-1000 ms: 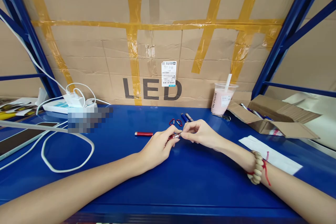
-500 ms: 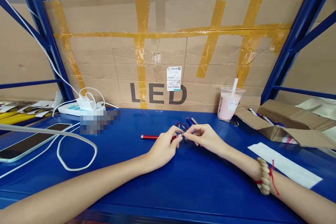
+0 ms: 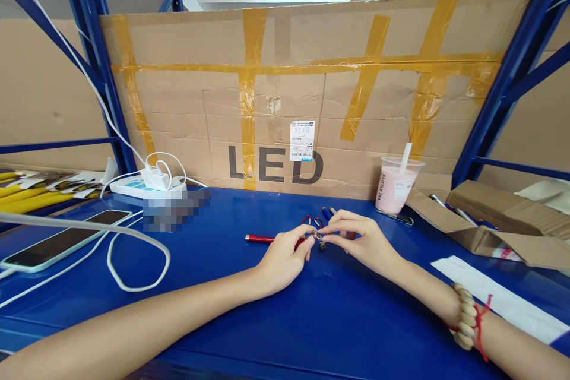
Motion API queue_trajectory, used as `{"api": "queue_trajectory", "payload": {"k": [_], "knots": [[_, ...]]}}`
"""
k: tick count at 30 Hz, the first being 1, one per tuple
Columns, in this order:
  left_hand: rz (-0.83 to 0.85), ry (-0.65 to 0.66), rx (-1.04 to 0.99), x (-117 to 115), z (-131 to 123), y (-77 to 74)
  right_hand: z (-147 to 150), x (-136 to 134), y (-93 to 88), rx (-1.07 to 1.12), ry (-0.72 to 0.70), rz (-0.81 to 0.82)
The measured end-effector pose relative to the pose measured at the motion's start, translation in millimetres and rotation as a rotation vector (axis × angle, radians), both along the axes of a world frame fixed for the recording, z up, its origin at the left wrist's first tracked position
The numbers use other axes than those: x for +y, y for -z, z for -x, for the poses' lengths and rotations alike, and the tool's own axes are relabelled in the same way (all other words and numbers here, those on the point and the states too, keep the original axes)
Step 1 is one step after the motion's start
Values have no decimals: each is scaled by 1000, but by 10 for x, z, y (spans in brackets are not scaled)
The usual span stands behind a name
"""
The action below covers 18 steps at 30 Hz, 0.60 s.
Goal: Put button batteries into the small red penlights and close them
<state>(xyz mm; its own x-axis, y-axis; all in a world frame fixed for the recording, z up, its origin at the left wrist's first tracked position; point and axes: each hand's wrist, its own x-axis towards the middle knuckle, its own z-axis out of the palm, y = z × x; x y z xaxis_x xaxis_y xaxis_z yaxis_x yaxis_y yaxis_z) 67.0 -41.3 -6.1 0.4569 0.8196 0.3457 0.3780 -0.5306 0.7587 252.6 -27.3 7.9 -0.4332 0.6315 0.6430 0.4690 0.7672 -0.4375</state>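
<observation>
My left hand (image 3: 285, 258) is closed, its thumb and fingers pinching a slim red tube (image 3: 300, 242) with a silvery end. A red rod (image 3: 259, 238) shows to the left of that hand; I cannot tell whether it is the same piece, since the hand covers the middle. My right hand (image 3: 363, 237) pinches a small metal ring (image 3: 317, 236) at the tube's silvery end, fingertips nearly meeting my left ones. Just behind the fingers are red loops (image 3: 307, 219), partly hidden, and blue pen-like sticks (image 3: 327, 212). A small dark piece (image 3: 322, 245) sits below the ring.
On the blue table (image 3: 338, 320), a phone (image 3: 66, 240), white cable (image 3: 167, 249) and power strip (image 3: 133, 187) are at left. At right are a pink drink cup (image 3: 396, 187), an open cardboard box (image 3: 494, 231) and a white paper strip (image 3: 503, 297). Taped cardboard (image 3: 187, 113) stands behind.
The view has tilted and shifted a little, so everything sits lower and further right. My right fingers have drawn back slightly, and the metal ring now shows between the hands.
</observation>
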Motion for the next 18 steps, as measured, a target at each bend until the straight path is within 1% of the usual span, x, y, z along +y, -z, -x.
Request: {"api": "queue_trajectory", "payload": {"k": [7,18], "knots": [[-12,20,55,11,0,25,-33,26,-5,-26,-19,-1],[-26,70,79,-1,20,8,-42,28,-12,-34,-68,-5]]}}
